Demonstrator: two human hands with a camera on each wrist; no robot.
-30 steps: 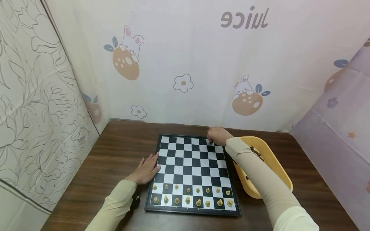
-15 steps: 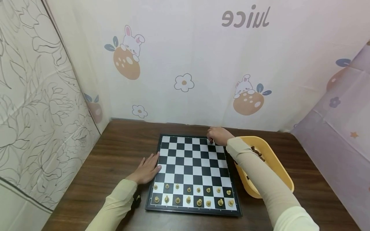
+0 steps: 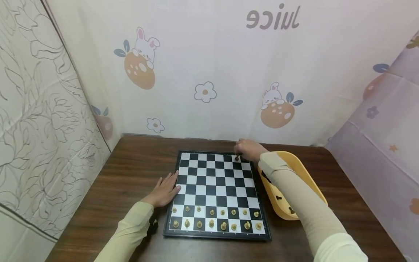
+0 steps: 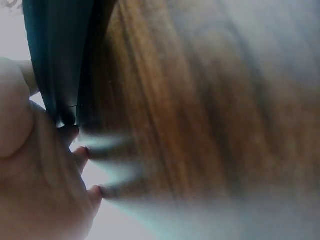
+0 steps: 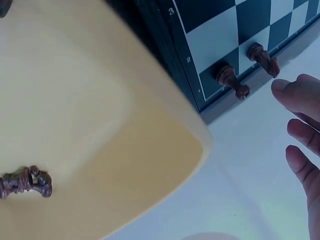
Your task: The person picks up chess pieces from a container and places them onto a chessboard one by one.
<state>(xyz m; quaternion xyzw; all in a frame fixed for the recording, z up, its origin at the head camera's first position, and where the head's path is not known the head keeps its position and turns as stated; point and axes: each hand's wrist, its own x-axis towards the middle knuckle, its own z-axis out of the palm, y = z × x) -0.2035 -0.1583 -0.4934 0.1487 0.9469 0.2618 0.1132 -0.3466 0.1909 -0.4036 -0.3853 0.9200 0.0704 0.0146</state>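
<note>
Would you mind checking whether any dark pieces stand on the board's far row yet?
Yes, the right wrist view shows two dark pieces on the chessboard edge row.

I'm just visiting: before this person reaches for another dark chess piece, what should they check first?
1. Right hand free: ok, fingers straight, holding nothing.
2. Two dark brown chess pieces standing on the far corner squares: ok.
3. Left hand steadying the black-and-white chessboard: ok, flat at its left edge.
4. Yellow plastic tub has pieces left: ok, a spare dark piece shows.
5. Right sleeve clear of the tub: cannot tell.
</note>
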